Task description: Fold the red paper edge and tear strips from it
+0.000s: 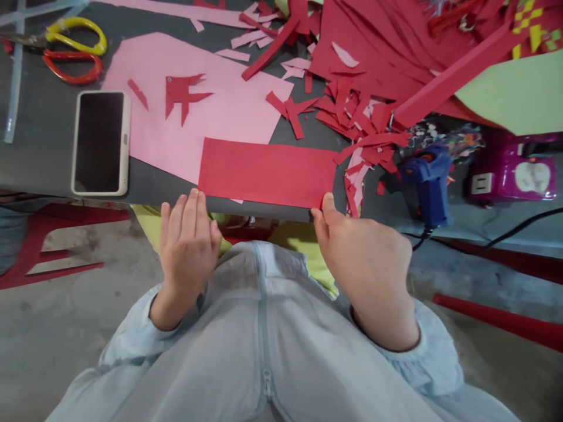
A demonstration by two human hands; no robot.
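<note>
Fingers at both near corners of a red paper strip

Fingers of the left hand (pixel 187 252) lie nearly straight, three side by side and the outermost slightly apart, their tips at the near left corner of the red paper strip (pixel 266 173). The right hand (pixel 372 264) has its thumb and forefinger clamped on the near right corner, its other fingers curled out of sight beneath. The strip lies along the near edge of the dark table (pixel 39 140), its left part over a large pink sheet (pixel 237 94).

Farther out on the pink sheet sit a red fish-like cutout (pixel 178 91) with a small eye and, to its left, a short red sliver (pixel 138 94). A phone (pixel 99 143) with a dark screen lies left of the strip, its right side close against the pink paper. Scissors (pixel 53 35) with one yellow and one red handle rest at the far left, near some translucent strips (pixel 17 76).

Red and pink scraps (pixel 352 111) are heaped to the right, with a large red sheet (pixel 373 35) on the far side. Beyond the right hand are a blue glue gun (pixel 433 193), a shiny purple object (pixel 512 173) and a pale green sheet (pixel 519 94).
</note>
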